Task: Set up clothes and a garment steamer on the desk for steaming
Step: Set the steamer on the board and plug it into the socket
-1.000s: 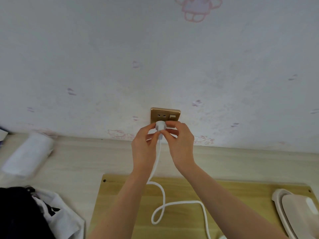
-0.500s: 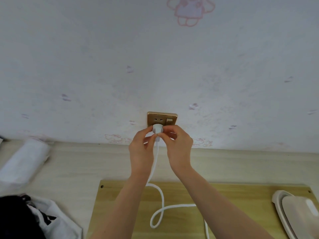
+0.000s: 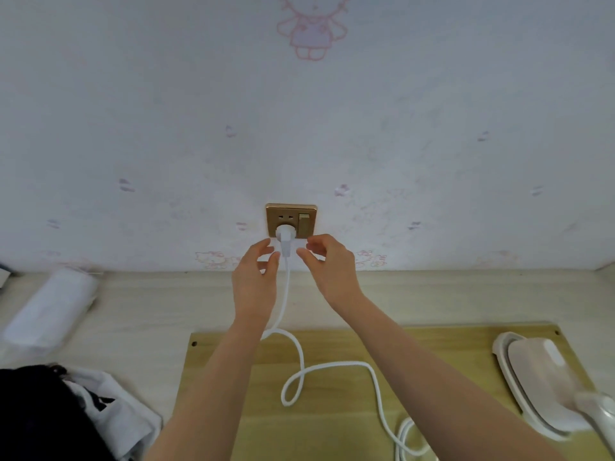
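Right, the small round white plug (image 3: 285, 235) sat in the brass-coloured wall socket (image 3: 291, 212) and looked fully home. Left hand (image 3: 254, 284) and right hand (image 3: 332, 271) flanked it just below, fingers loosely curled, gripping nothing. The thin white cord (image 3: 301, 357) looped over the yellow wooden board (image 3: 332, 420) toward the white-and-pink garment steamer (image 3: 539, 371), on the right of the pale wood-grain desk (image 3: 149, 304). Judgement: the plug is rigid and light, so pinch its body, not the limp cord. The black-and-white clothes pile (image 3: 66, 414) lay lower left.

Soft, even light keeps the scene bright, and shadows on the wall (image 3: 432, 128) are faint. The wide lens bows the worktop's (image 3: 149, 294) far edge; the roll (image 3: 50, 304) and steamer (image 3: 545, 387) at the sides look blurred.
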### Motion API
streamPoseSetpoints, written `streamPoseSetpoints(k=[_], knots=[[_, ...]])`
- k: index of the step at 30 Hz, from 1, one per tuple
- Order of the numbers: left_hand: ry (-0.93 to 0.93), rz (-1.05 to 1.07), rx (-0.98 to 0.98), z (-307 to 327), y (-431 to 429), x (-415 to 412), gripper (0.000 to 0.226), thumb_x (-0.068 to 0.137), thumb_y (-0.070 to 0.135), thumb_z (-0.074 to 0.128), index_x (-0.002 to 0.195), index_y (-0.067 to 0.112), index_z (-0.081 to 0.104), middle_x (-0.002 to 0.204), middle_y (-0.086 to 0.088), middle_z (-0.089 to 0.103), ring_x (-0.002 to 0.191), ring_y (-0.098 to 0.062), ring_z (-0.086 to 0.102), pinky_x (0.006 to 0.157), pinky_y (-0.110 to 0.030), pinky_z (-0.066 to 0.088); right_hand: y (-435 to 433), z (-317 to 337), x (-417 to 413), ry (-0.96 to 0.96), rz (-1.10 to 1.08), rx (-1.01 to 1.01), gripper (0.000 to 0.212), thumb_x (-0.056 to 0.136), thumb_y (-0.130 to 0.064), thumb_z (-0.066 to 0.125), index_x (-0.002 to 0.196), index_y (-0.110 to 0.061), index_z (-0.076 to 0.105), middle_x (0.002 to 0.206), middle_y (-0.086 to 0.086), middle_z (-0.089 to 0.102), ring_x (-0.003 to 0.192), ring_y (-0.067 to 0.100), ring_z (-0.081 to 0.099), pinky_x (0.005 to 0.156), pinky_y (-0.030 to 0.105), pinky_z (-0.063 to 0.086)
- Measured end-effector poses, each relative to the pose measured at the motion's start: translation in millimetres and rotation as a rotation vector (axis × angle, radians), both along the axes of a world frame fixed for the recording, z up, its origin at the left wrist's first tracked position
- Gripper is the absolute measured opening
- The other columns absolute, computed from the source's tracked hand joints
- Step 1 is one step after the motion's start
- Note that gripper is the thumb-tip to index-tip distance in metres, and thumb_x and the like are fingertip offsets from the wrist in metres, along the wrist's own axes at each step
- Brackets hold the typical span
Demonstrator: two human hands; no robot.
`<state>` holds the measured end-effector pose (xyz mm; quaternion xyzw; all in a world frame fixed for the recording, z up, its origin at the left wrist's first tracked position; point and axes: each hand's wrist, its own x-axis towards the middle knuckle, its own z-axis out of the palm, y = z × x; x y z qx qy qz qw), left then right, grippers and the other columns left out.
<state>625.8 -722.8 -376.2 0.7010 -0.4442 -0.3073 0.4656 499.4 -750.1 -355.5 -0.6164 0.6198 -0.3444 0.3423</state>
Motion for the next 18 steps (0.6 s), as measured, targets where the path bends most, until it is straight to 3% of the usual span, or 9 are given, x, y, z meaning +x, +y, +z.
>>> streamPoseSetpoints(k=[4,11,18], knots=[[-0.108,-0.011,0.009,3,33,-12,0.028,0.097,0.025,0.051,0.124,0.024,0.057,0.104,0.009,0.064,0.086,-0.001,0.058,0.072,-0.009,0.04,29,2,-27,0.111,0.059,0.047,0.036,0.095,-0.039,0.053,0.121,-0.014,0.056,0.118,-0.001,0.064,0.11,0.013,0.058,0.089,0.019,0.04],[-0.248,-0.111,0.064,-7,101,-63,0.031,0.098,0.03,0.047,0.128,0.028,0.053,0.096,0.007,0.066,0.088,-0.015,0.063,0.08,-0.037,0.052,102,-3,-95,0.322,0.222,0.099,0.046,0.098,-0.037,0.043,0.139,-0.016,0.037,0.13,0.005,0.053,0.119,0.021,0.049,0.096,0.033,0.04],[-0.416,-0.217,0.046,-24,189,-139,0.032,0.095,0.022,0.052,0.127,0.021,0.055,0.113,0.003,0.066,0.108,-0.018,0.058,0.087,-0.034,0.047,187,-5,-186,0.538,0.298,0.062,0.05,0.099,-0.033,0.043,0.141,-0.009,0.036,0.138,0.011,0.045,0.126,0.029,0.042,0.104,0.037,0.036]])
